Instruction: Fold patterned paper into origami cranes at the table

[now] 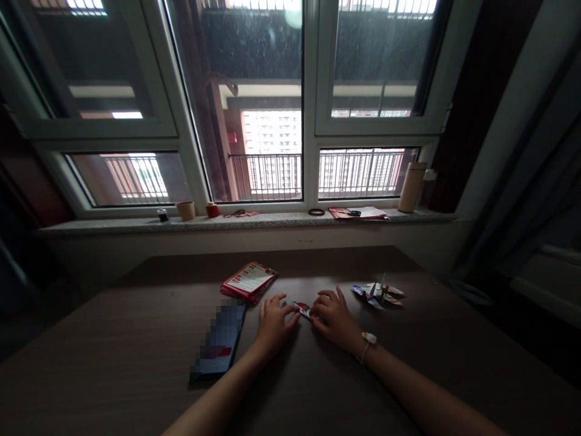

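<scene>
A small folded piece of paper (302, 310), white with red and dark print, lies at the middle of the dark table between my hands. My left hand (273, 322) has thumb and forefinger closed at its left end. From the other side, the fingers of my right hand (333, 320) are closed on the right end, and they hide part of it. A bracelet (369, 338) circles my right wrist. Several folded paper cranes (377, 294) of printed paper stand to the right of my right hand.
Left of my left forearm lies a phone (222, 339), its screen partly pixelated. A stack of red-bordered printed sheets (249, 280) is behind it. Along the windowsill (272, 219) stand a paper cup (186, 211), a red jar (212, 210), scissors (354, 213) on papers and a tan bottle (412, 188).
</scene>
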`<state>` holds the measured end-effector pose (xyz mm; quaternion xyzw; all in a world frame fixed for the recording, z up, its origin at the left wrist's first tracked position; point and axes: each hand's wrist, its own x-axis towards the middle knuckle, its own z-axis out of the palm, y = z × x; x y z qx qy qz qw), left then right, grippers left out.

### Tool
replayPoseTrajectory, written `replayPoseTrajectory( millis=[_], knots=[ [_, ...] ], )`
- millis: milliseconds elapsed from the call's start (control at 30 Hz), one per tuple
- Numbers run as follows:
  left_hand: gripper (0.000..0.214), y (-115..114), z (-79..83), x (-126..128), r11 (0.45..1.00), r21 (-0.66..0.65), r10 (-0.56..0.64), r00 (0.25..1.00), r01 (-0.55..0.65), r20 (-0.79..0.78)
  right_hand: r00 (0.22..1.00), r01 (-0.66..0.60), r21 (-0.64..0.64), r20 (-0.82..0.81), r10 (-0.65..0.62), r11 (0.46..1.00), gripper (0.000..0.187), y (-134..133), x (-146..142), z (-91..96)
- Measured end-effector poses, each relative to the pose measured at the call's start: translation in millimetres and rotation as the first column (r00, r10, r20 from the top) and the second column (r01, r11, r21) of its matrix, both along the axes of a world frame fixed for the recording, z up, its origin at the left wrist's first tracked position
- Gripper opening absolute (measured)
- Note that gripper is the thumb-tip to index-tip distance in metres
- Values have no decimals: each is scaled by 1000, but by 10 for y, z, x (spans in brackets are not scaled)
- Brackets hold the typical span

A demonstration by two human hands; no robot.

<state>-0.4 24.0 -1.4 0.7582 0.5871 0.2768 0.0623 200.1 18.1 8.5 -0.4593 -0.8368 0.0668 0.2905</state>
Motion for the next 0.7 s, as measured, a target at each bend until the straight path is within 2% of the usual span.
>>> replayPoseTrajectory(
  millis=[267,433,700],
  knots=[
    [19,-17,-2,8,1000,-20,-16,1000,15,-15,985,-153,10,-78,153,988,12,21,16,-45],
    [19,-35,51,25,997,-81,-18,999,14,-38,995,-60,-21,-77,58,998,9,66,4,-79],
    [22,-61,153,62,988,-153,-15,997,3,-78,996,29,-198,-78,-46,980,18,128,-1,-114]
  ],
)
